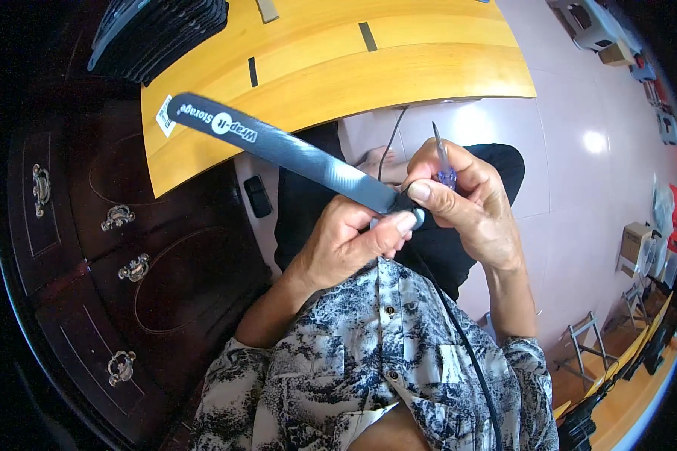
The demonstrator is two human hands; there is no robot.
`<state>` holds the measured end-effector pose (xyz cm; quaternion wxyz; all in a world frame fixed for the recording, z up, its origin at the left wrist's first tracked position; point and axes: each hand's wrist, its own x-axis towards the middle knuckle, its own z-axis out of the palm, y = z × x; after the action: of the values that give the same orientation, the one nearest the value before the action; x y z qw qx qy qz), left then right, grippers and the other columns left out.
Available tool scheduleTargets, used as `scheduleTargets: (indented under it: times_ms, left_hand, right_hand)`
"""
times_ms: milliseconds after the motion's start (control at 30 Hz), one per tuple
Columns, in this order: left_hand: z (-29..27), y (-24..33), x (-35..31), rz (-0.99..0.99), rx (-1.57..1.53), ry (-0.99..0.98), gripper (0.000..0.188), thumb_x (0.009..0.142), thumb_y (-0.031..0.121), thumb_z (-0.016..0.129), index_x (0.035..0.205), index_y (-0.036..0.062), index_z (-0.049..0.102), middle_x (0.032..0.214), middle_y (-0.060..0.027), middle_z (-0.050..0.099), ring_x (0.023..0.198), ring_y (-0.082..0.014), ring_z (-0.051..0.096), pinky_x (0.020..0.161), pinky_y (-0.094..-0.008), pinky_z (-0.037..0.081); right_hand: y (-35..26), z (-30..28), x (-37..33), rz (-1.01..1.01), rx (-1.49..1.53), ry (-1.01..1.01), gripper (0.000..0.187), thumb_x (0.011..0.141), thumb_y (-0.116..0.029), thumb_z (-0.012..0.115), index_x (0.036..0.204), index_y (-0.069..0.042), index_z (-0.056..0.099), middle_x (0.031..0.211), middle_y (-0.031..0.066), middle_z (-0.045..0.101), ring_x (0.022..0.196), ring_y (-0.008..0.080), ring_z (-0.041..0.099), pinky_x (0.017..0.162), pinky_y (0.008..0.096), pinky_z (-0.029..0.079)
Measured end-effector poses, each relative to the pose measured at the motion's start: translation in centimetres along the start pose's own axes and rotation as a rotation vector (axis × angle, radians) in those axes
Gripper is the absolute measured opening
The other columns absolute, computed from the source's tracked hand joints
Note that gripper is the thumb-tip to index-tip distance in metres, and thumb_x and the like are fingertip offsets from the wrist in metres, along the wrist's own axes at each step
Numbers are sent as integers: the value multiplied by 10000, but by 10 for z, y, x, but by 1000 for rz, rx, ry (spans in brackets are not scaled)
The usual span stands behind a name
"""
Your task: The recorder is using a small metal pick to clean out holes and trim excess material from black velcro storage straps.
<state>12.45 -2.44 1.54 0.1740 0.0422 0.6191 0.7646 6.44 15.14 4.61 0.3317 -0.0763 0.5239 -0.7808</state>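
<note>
A long black strap point(308, 161) with white lettering stretches up and left from my hands, its rounded far end over the table's near edge. My left hand point(350, 240) is closed on the strap's near end, thumb on top. Held in my right hand point(474, 203) is a small screwdriver point(444, 161) with a clear purple handle, its dark tip upward. My right thumb and index finger also pinch a black piece point(405, 203) at the strap's near end. A small pale rounded part shows by my left thumb; its kind is unclear.
A yellow wooden table point(429, 79) lies ahead, with dark strips and a stack of black ribbed pieces point(162, 37) on it. Dark drawers point(90, 255) stand at left. A phone point(257, 197) is on the floor; a black cable point(462, 338) crosses my shirt. Boxes line the right.
</note>
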Motion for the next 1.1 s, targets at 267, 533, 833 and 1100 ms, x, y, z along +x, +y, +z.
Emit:
scheduleTargets:
  times_ms: [267, 533, 833, 1100]
  left_hand:
    - [-3, 5, -8, -47, -295, -80, 305, 949, 259, 511, 850, -19, 587, 747, -55, 558, 668, -103, 543, 620, -247, 451]
    - [-9, 16, -2, 30, -192, -70, 324, 942, 265, 499, 1017, -43, 567, 827, -68, 562, 744, -135, 565, 658, -260, 469]
    - [-24, 20, 1, 8, -175, -262, 563, 903, 529, 521, 908, -28, 605, 817, -76, 595, 777, -165, 584, 702, -287, 467]
    - [-6, 15, 16, 179, -138, 28, 389, 926, 288, 587, 1102, -44, 486, 1038, -85, 487, 798, -107, 548, 660, -240, 462]
  right_hand:
    - [14, 8, 0, -238, -119, -59, 118, 888, -101, 632, 877, 14, 610, 767, 34, 599, 624, 100, 620, 544, 211, 478]
    - [14, 6, 4, -420, -315, -80, 337, 740, -55, 751, 1061, 3, 667, 860, 54, 567, 662, 126, 637, 575, 232, 519]
    - [-1, 8, 7, -373, -325, -178, 269, 761, -18, 720, 1029, -9, 694, 861, 77, 581, 683, 144, 660, 591, 224, 562]
    - [7, 5, 16, -570, -609, 22, 134, 752, -95, 759, 822, -5, 690, 791, 39, 537, 562, 89, 563, 517, 214, 482]
